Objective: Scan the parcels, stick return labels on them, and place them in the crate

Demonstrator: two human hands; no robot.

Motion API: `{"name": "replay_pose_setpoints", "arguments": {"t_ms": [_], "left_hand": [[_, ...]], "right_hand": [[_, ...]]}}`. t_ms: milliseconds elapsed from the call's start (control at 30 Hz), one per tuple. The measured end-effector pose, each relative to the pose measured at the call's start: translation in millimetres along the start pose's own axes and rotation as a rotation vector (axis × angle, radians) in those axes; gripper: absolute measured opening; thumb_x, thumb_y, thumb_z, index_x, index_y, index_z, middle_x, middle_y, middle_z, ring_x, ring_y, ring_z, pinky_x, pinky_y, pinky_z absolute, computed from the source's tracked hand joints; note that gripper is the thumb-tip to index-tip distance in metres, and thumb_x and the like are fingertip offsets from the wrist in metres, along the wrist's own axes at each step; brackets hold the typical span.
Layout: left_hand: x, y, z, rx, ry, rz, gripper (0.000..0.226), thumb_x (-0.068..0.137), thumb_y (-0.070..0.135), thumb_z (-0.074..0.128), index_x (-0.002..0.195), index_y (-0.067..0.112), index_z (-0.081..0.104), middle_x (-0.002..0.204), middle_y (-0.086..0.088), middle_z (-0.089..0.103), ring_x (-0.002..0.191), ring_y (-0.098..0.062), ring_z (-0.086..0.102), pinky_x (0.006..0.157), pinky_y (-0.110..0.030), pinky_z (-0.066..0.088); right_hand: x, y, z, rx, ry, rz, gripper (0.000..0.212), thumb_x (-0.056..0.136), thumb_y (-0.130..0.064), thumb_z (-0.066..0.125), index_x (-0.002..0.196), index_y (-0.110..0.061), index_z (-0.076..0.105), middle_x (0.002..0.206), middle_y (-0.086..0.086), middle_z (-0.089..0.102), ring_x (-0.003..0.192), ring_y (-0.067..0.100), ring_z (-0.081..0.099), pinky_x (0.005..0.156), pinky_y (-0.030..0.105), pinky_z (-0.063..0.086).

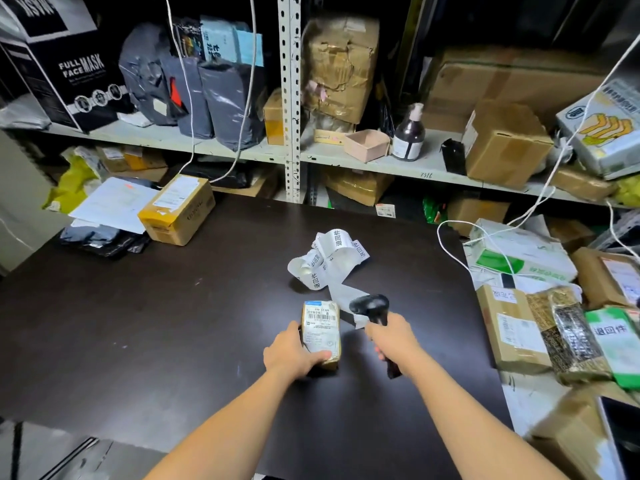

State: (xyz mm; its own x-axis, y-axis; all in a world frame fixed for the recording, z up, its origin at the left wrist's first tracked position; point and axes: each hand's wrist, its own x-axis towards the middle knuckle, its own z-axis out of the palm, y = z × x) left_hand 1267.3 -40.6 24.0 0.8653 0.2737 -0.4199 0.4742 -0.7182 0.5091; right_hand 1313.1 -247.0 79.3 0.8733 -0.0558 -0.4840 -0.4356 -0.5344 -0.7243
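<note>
The parcel (320, 332) is showing as a small brown box with a white shipping slip covering its top face, barcode lines printed near the far end. It is lying flat on the dark table (156, 323), near the middle, its long axis running away from the person, with the slip's barcode end pointing toward the shelves (398, 166).

The left hand (292, 353) is gripping the parcel's near end, thumb pressing on the slip and fingers curling round the left side. The right hand (394, 337) is closing fully round the handle of a black scanner (372, 310), whose head is hovering just beside the parcel's right far corner.

A curled strip of labels (329, 261) is lying beyond the parcel, near it. Bare table is spreading wide to the left; boxes (512, 327) are crowding the right edge.
</note>
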Motion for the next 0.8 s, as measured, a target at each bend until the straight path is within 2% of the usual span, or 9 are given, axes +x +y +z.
{"name": "replay_pose_setpoints", "arguments": {"t_ms": [100,167,467,667,800], "left_hand": [[1.3,10.0,2.2,-0.021,0.013,-0.036,0.075,0.062,0.070,0.079,0.116,0.030,0.047,0.120,0.011,0.066,0.115,-0.017,0.063,0.092,-0.037,0.048],[2.7,13.7,5.6,-0.059,0.017,-0.070,0.074,0.062,0.069,0.080,0.115,0.028,0.048,0.121,0.010,0.066,0.116,-0.018,0.062,0.094,-0.038,0.047],[10.0,24.6,3.8,-0.110,-0.024,-0.118,0.076,0.063,0.067,0.083,0.115,0.024,0.045,0.125,0.005,0.066,0.121,-0.021,0.060,0.104,-0.043,0.043],[10.3,21.4,4.0,-0.134,-0.025,-0.105,0.078,0.063,0.066,0.084,0.117,0.025,0.045,0.126,0.006,0.065,0.122,-0.022,0.059,0.104,-0.044,0.041],[9.8,21.6,3.6,-0.126,-0.027,-0.099,0.076,0.063,0.067,0.083,0.114,0.026,0.044,0.123,0.007,0.065,0.120,-0.021,0.059,0.102,-0.044,0.041]], "right_hand": [[-9.0,-20.2,4.6,0.189,-0.077,0.072,0.019,0.085,-0.025,0.063,0.082,-0.006,0.062,0.054,0.005,0.055,0.045,0.021,0.044,0.046,0.028,0.039],[-14.9,-27.6,5.9,0.182,-0.081,0.063,0.026,0.088,-0.031,0.066,0.082,-0.005,0.063,0.052,0.006,0.054,0.043,0.020,0.044,0.044,0.028,0.039],[-29.5,-35.3,-2.6,0.168,-0.032,0.067,0.031,0.090,-0.034,0.068,0.083,-0.006,0.058,0.056,0.007,0.055,0.040,0.017,0.045,0.043,0.026,0.041],[-32.9,-39.6,-2.0,0.185,-0.025,0.074,0.033,0.090,-0.033,0.067,0.093,-0.001,0.061,0.058,0.008,0.056,0.043,0.018,0.045,0.045,0.027,0.041],[-37.0,-42.2,-2.2,0.179,-0.053,0.102,0.030,0.089,-0.032,0.067,0.093,-0.003,0.062,0.057,0.007,0.056,0.040,0.016,0.045,0.044,0.026,0.042]]}}
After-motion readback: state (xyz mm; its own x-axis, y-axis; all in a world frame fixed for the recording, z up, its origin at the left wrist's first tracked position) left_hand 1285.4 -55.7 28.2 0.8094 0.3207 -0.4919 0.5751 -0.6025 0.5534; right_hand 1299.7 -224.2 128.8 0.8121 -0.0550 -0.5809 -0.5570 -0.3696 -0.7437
